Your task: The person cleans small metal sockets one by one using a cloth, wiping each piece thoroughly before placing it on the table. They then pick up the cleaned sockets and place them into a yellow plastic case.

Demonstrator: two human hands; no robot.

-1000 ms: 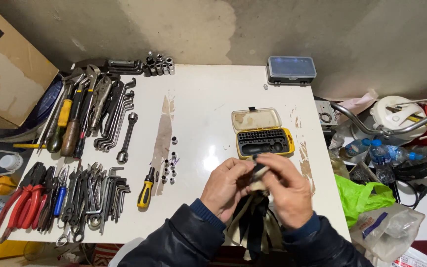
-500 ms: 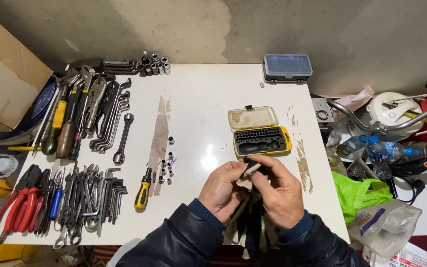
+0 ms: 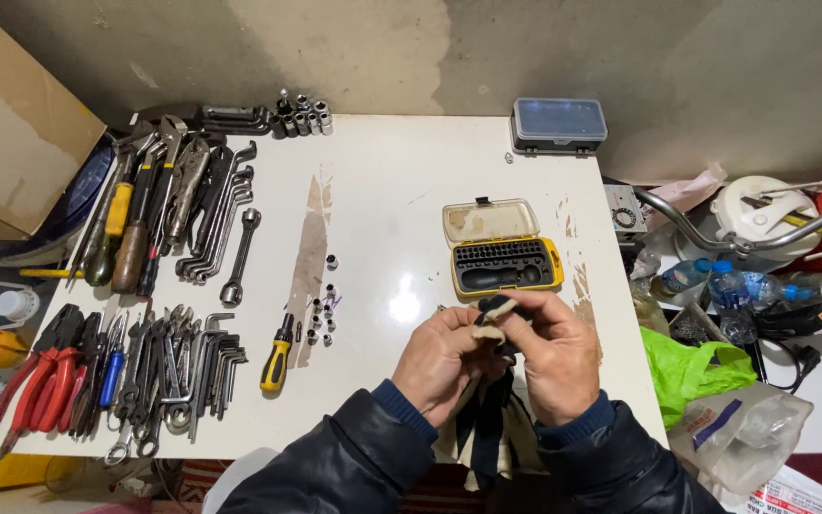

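Holding a work glove (image 3: 493, 319) between them, both hands meet at the near edge of the white table (image 3: 401, 181). The left hand (image 3: 441, 360) is closed on the glove's pale cuff side; the right hand (image 3: 556, 357) pinches its dark upper end between thumb and fingers. The rest of the glove, pale with dark stripes, hangs below the hands over the table edge, toward the dark jacket sleeves.

Risk points:
- The glove is gripped only at its top. A slack pinch by either hand would probably let it drop off the table edge onto the floor.
- The open yellow bit case (image 3: 504, 252) sits just beyond the hands, lid up. A forward sweep of the hands or the hanging fabric could knock it and spill the bits.
- Small loose sockets (image 3: 323, 309) lie scattered just left of the hands; these would likely roll if brushed.

Surroundings: a yellow-handled screwdriver (image 3: 278, 354) lies beside the sockets. Rows of spanners (image 3: 216, 214), screwdrivers and red-handled pliers (image 3: 35, 385) fill the left side of the table. A closed grey box (image 3: 559, 124) stands at the far edge. Nothing lies between the hands and the bit case. To the right, off the table, are a green bag (image 3: 692, 366) and plastic bottles (image 3: 725, 281).
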